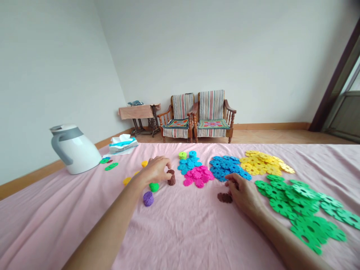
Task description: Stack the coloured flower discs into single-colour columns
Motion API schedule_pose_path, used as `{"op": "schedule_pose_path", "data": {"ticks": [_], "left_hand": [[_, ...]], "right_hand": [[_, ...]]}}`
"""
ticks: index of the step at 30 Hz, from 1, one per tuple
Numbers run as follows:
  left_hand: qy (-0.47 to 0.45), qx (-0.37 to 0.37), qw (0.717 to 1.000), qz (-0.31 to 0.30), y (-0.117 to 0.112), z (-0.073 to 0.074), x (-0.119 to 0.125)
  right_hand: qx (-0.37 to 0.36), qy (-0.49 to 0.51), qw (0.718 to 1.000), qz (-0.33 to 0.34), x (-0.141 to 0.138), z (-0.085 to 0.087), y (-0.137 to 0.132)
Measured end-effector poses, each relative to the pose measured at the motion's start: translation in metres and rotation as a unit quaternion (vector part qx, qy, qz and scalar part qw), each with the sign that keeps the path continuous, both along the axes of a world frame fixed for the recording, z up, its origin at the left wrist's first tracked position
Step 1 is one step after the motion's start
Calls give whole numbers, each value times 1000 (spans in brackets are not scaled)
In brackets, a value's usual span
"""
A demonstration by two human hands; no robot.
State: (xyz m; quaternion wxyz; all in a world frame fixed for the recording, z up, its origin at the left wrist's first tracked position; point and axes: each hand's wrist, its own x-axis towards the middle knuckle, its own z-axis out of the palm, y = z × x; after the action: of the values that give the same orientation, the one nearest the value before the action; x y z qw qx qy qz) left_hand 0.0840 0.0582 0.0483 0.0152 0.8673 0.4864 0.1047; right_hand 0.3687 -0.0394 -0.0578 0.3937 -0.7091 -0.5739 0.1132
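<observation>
My left hand reaches across a pink cloth and pinches the top of a small brown stack of plastic discs. A green stack and a purple stack sit just below that hand. My right hand rests curled on the cloth, its fingertips at a few loose brown discs. Ahead lie sorted heaps of flat flower-shaped discs: light blue, pink, dark blue, yellow and green.
A white kettle stands at the left edge, with a tissue pack behind it. Small yellow pieces and green pieces lie near the kettle. Two wooden armchairs and a small table stand by the far wall.
</observation>
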Motion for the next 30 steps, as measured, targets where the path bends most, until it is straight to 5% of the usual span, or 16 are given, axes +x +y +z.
{"op": "schedule_pose_path", "data": {"ticks": [6,11,13,23,30], "left_hand": [[-69,23,994,-77,-30,-5,39],[-128,-33,947,-292,-73,-40,94],[-137,-48,933,-330,-83,-53,107],[-184,-58,953,-233,-77,-76,123],[-204,-36,957,-203,-74,-68,116]], "right_hand": [[17,46,999,-15,-2,5,-3],[52,98,993,-45,-3,11,-6],[60,114,990,-57,-2,12,-6],[56,137,987,-68,-1,13,-5],[50,128,989,-56,1,9,-4]]}}
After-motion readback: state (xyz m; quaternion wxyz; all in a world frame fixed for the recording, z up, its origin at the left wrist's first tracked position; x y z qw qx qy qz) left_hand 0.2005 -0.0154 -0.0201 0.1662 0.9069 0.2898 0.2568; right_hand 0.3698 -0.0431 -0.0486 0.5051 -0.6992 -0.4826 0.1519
